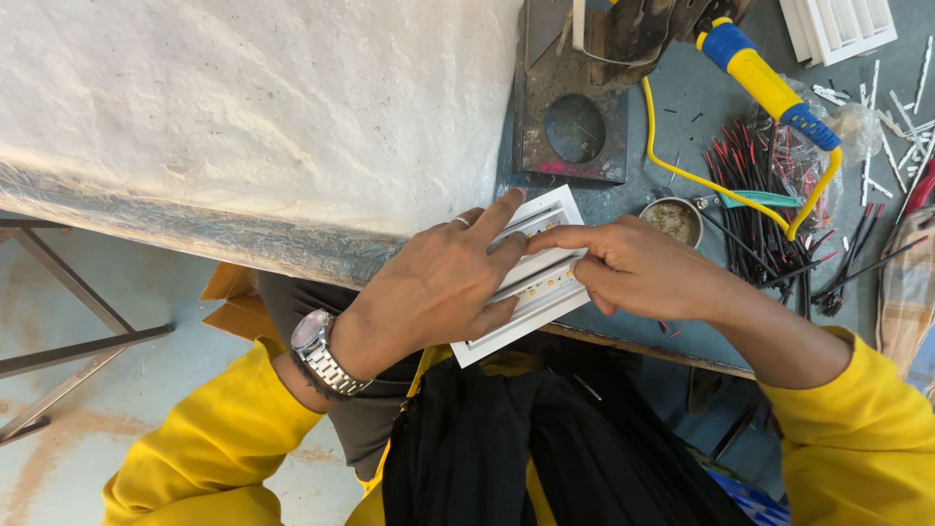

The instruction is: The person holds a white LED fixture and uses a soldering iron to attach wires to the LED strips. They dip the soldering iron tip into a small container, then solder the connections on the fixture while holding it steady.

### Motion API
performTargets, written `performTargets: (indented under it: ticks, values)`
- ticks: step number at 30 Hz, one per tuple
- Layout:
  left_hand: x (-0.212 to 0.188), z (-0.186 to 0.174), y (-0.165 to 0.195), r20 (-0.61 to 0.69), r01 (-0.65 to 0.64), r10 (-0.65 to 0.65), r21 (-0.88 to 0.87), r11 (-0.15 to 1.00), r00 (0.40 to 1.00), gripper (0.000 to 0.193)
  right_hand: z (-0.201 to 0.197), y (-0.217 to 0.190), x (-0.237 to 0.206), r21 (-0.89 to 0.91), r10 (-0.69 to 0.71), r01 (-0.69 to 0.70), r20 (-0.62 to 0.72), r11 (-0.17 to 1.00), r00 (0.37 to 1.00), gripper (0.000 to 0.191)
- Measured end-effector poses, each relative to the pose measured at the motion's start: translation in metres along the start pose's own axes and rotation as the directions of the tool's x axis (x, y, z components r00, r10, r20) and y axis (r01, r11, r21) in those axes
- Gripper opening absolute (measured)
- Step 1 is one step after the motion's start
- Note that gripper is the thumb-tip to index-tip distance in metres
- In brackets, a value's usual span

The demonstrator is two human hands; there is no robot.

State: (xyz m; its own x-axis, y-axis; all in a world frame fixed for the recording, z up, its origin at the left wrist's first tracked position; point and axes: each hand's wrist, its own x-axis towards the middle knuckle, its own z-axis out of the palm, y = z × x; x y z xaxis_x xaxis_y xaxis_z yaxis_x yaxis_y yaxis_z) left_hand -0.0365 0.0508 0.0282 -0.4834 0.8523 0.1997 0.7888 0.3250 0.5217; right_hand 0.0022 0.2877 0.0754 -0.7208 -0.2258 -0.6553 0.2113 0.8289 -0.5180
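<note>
Hands pin white LED light frame [534, 282] at worktop [682, 321] near edge: left hand [438, 287] spread flat over it to steady it, right hand [633, 265] pinching fingertips onto its strip, soldering iron [769, 90] lying well apart.

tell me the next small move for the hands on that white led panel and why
Probably press the LED strip flat along its channel. Both the left hand and right hand already rest on the white LED panel, which overhangs the workbench edge, with the right fingertips at the strip.
</note>
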Motion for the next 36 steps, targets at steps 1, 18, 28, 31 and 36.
performTargets:
  ticks: [1, 18, 28, 31, 36]
  values:
    - [0.0, 0.0, 0.0, -0.024, -0.013, 0.013, 0.015, 1.0, 1.0, 0.052, -0.001, -0.002, -0.001, -0.05, 0.026, -0.026, -0.009, 0.998, 1.0, 0.055]
    - [0.003, 0.008, 0.0, -0.049, -0.034, 0.041, 0.126, 0.992, 0.998, 0.046, 0.033, -0.032, -0.009, -0.661, -0.247, 0.006, -0.271, 0.75, 0.93, 0.041]
    - [-0.001, 0.013, -0.002, -0.111, -0.056, 0.065, 0.083, 0.995, 0.992, 0.044, 0.013, -0.008, -0.01, -0.419, -0.276, 0.099, -0.388, 0.903, 0.88, 0.025]
    - [-0.006, 0.013, -0.003, -0.164, -0.058, 0.065, 0.044, 0.997, 0.984, 0.045, 0.009, -0.009, -0.002, -0.402, -0.334, 0.144, -0.455, 0.904, 0.826, 0.018]
    - [-0.01, 0.014, 0.002, -0.209, 0.066, -0.072, -0.035, 0.997, 0.975, 0.054, -0.002, -0.022, 0.015, -0.604, -0.501, 0.254, -0.282, 0.756, 0.819, 0.018]
